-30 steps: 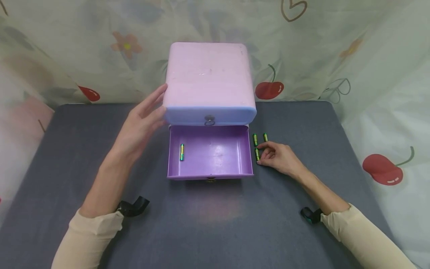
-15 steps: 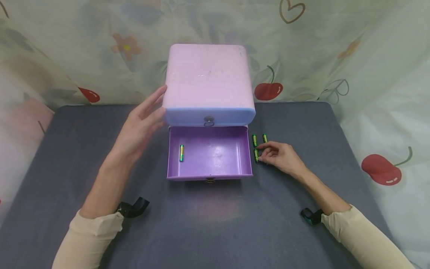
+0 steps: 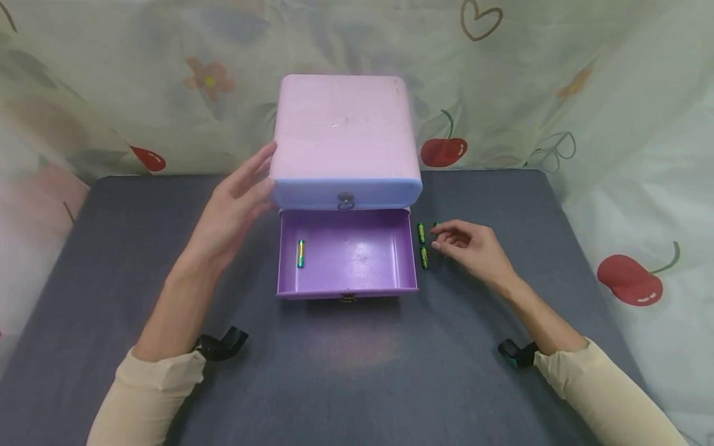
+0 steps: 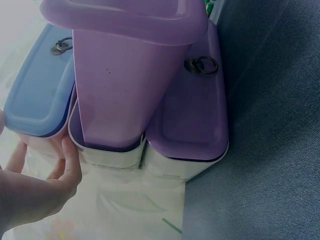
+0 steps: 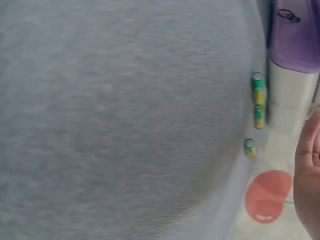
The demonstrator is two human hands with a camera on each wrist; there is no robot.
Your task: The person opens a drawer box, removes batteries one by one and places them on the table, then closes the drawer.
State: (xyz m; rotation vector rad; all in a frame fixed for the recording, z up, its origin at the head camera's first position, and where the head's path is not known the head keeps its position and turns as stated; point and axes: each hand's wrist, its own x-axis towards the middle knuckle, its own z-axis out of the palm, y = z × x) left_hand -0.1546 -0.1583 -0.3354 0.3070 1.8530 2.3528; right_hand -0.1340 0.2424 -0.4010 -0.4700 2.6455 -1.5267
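A pink drawer cabinet (image 3: 346, 130) stands at the back of the table, its purple middle drawer (image 3: 357, 248) pulled out. One green and yellow battery (image 3: 301, 254) lies inside that drawer, towards its left. My left hand (image 3: 231, 210) rests against the cabinet's left side, fingers extended near the blue top drawer (image 4: 42, 82). Right of the open drawer, a front battery (image 3: 424, 257) and a rear battery (image 3: 421, 233) lie in line on the table. My right hand (image 3: 468, 248) hovers beside them, fingers bent and holding nothing; it partly covers a third battery (image 5: 250, 148) in the head view.
The purple bottom drawer (image 4: 192, 110) with its ring pull is pushed in below the open one. A grey cloth (image 3: 346, 371) covers the table, and a patterned curtain (image 3: 212, 37) hangs behind it. Black straps (image 3: 223, 344) are on both wrists.
My right hand has left the front battery and moved back and slightly right, towards the third battery. The front battery stays on the table. My left hand keeps its place on the cabinet.
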